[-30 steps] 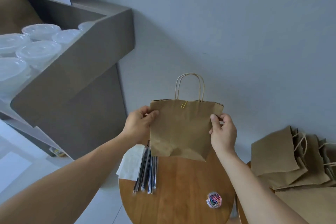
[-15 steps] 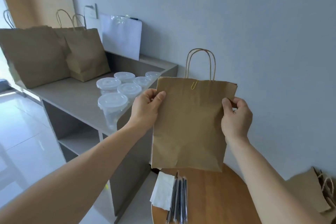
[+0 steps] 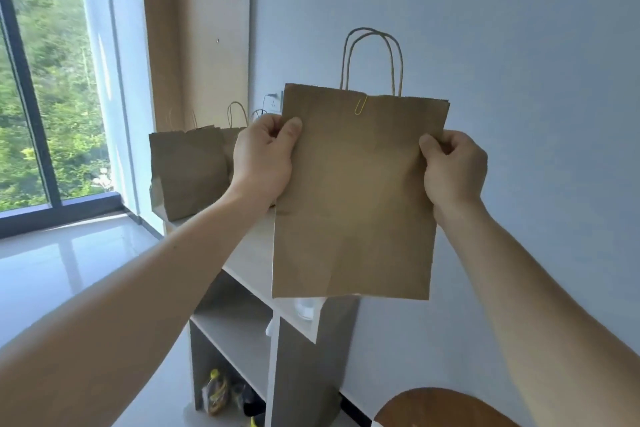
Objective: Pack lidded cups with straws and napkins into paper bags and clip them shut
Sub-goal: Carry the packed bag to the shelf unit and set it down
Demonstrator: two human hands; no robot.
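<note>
Bag: brown paper bag (image 3: 356,191) held upright in the air, over the near end of the shelf (image 3: 249,253), handles (image 3: 372,59) up.
Clip: 1 yellow clip (image 3: 360,106) on its top edge; the mouth looks pinned shut.
Left hand (image 3: 263,156): grips the bag's left edge, thumb in front.
Right hand (image 3: 450,170): pinches the right edge.
Other bags (image 3: 188,170): at least 2 standing at the shelf's far end.
Step, my guess: carrying this bag to the shelf.
Doing it well: keep it level with both hands; I cannot tell what is inside. Lower it flat onto the shelf, base first, short of the other bags.
Writing: none readable; the bag is plain.
</note>
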